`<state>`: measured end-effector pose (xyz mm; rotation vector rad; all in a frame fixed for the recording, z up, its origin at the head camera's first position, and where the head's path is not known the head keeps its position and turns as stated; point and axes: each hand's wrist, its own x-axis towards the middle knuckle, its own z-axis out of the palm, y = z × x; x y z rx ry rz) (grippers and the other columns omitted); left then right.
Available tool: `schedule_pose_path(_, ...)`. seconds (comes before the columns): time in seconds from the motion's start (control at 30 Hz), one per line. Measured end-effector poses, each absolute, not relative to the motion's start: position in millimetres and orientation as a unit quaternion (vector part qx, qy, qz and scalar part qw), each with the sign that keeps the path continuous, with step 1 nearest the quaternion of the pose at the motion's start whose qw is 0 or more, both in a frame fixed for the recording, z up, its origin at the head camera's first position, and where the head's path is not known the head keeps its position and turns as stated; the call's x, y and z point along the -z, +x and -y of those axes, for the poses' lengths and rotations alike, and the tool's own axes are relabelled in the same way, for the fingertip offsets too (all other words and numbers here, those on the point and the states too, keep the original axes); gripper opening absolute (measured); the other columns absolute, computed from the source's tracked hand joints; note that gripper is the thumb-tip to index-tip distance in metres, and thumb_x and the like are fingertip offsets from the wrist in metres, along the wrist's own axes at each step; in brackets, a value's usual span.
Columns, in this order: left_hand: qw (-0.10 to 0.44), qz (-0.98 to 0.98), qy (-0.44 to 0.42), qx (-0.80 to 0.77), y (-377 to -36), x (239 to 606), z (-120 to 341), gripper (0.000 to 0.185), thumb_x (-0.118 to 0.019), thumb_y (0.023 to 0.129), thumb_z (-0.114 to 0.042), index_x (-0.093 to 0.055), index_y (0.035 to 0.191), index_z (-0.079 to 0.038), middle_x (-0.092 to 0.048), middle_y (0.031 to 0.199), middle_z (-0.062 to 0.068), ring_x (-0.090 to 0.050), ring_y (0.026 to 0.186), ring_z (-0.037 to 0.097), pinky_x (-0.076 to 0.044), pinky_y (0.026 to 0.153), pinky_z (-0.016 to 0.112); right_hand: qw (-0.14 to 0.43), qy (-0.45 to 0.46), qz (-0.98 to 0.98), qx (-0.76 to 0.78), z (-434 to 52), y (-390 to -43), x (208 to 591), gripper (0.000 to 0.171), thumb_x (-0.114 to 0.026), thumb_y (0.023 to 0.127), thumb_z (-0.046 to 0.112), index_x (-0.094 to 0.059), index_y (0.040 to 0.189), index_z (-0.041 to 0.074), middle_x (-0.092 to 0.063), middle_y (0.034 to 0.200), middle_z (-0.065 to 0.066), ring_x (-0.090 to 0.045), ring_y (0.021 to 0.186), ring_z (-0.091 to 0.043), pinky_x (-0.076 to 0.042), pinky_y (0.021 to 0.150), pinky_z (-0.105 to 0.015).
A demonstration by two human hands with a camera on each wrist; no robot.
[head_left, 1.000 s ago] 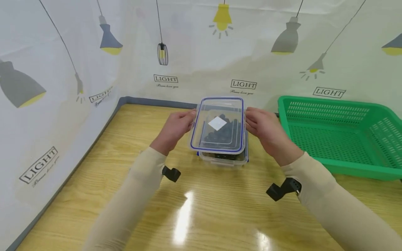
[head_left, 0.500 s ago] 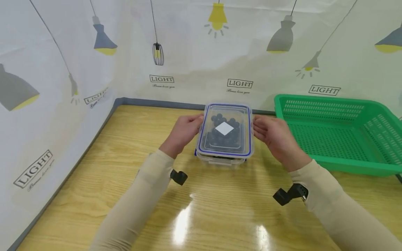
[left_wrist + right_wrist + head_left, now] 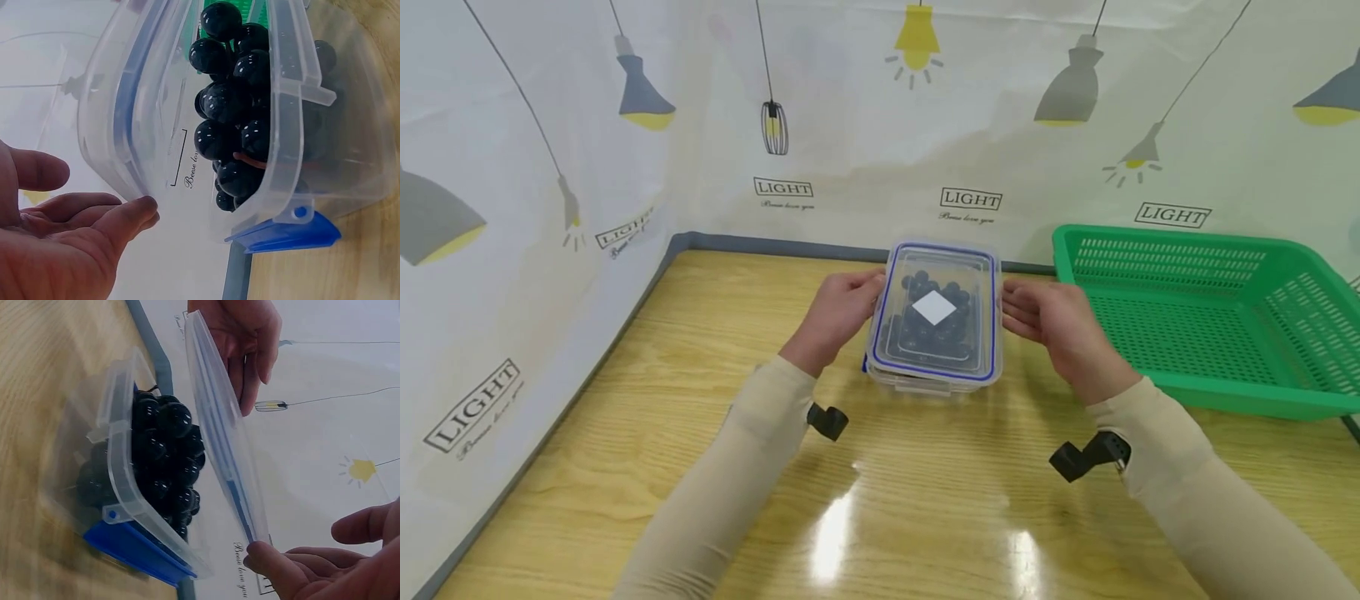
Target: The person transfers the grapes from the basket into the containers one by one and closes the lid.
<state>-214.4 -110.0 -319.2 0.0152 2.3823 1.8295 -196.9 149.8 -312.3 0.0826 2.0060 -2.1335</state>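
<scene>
**Clear lid (image 3: pixel 936 310) over a box (image 3: pixel 119 465) of black grapes (image 3: pixel 228 103)**

The lower grapes blur behind the box's cloudy wall; the green basket (image 3: pixel 1180 396) is cut off at right. Both hands are open, fingers fairly straight — left hand (image 3: pixel 835 312) and right hand (image 3: pixel 1063 333) touch opposite edges of the lid, which is raised above the box on the wooden table (image 3: pixel 760 517).

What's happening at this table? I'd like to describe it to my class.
A person is holding a clear lid over a clear container, with the left hand and the right hand at opposite edges. The container is heaped with dark, round fruit, possibly grapes, rising above its rim. The lid is not seated: both wrist views show a gap, and the blue clips visible there are unfastened. A green basket stands to the right on the wooden table.
</scene>
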Motion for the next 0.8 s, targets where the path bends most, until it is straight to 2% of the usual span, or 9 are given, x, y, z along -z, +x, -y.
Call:
schedule_pose_path(0.07,0.06,-0.795,0.013,-0.603,-215,319,110,0.039,-0.048,0.105,-0.027,-0.059,0.135,-0.004,-0.057,0.138,0.003,-0.058,0.12,0.017,-0.05,0.097,0.03,0.103,0.025,-0.683,0.723,-151,-198,309,0.047,-0.04,0.104,0.012,-0.037,0.144,-0.013,-0.042,0.143,-0.027,-0.056,0.118,-0.019,-0.051,0.092,-0.028)
schedule_pose_path(0.17,0.041,-0.795,0.033,-0.604,-215,319,110,0.04,-0.047,0.106,-0.028,-0.057,0.137,-0.005,-0.056,0.138,0.002,-0.056,0.122,0.016,-0.048,0.099,0.031,0.092,0.017,-0.678,0.729,-152,-199,302,0.048,-0.038,0.105,0.013,-0.034,0.145,-0.014,-0.04,0.145,-0.028,-0.053,0.124,-0.022,-0.051,0.092,-0.028)
schedule_pose_path(0.3,0.011,-0.755,0.07,-0.652,-214,316,111,0.04,-0.045,0.107,-0.023,-0.05,0.142,-0.004,-0.051,0.143,0.002,-0.05,0.128,0.012,-0.046,0.1,0.025,0.025,0.019,-0.64,0.768,-149,-199,294,0.045,-0.037,0.105,0.011,-0.038,0.144,-0.011,-0.041,0.146,-0.027,-0.049,0.129,-0.028,-0.052,0.091,-0.029)
schedule_pose_path(0.37,-0.006,-0.723,0.102,-0.684,-213,314,111,0.04,-0.044,0.107,-0.019,-0.046,0.144,-0.003,-0.049,0.145,0.005,-0.046,0.131,0.011,-0.043,0.101,0.023,-0.022,0.02,-0.611,0.791,-146,-197,291,0.041,-0.039,0.104,0.008,-0.044,0.142,-0.01,-0.046,0.143,-0.025,-0.053,0.125,-0.027,-0.053,0.089,-0.03)
schedule_pose_path(0.4,-0.014,-0.705,0.121,-0.699,-213,313,111,0.04,-0.044,0.107,-0.017,-0.045,0.144,-0.001,-0.044,0.149,0.003,-0.044,0.133,0.011,-0.042,0.103,0.022,-0.042,0.017,-0.596,0.801,-145,-197,290,0.04,-0.039,0.104,0.007,-0.046,0.14,-0.009,-0.048,0.142,-0.024,-0.054,0.123,-0.026,-0.053,0.089,-0.03)
schedule_pose_path(0.5,-0.045,-0.667,0.17,-0.724,-212,311,110,0.039,-0.042,0.107,-0.012,-0.042,0.144,0.002,-0.04,0.151,0.007,-0.041,0.135,0.012,-0.04,0.106,0.026,-0.077,0.006,-0.571,0.817,-142,-195,289,0.038,-0.041,0.104,0.005,-0.05,0.138,-0.009,-0.05,0.14,-0.024,-0.056,0.121,-0.025,-0.053,0.089,-0.029)
schedule_pose_path(0.63,-0.072,-0.656,0.189,-0.727,-212,310,108,0.038,-0.041,0.107,-0.01,-0.043,0.142,0.004,-0.041,0.15,0.008,-0.041,0.135,0.013,-0.039,0.107,0.03,-0.081,-0.001,-0.58,0.81,-141,-194,289,0.038,-0.043,0.104,0.006,-0.048,0.138,-0.011,-0.048,0.14,-0.026,-0.055,0.123,-0.025,-0.051,0.091,-0.028)
schedule_pose_path(0.8,-0.078,-0.67,0.192,-0.713,-212,312,109,0.038,-0.041,0.107,-0.012,-0.044,0.143,0.003,-0.042,0.15,0.005,-0.041,0.135,0.013,-0.04,0.106,0.03,-0.053,0.011,-0.621,0.782,-142,-196,288,0.038,-0.045,0.103,0.006,-0.05,0.137,-0.01,-0.051,0.139,-0.024,-0.056,0.121,-0.024,-0.052,0.09,-0.028)
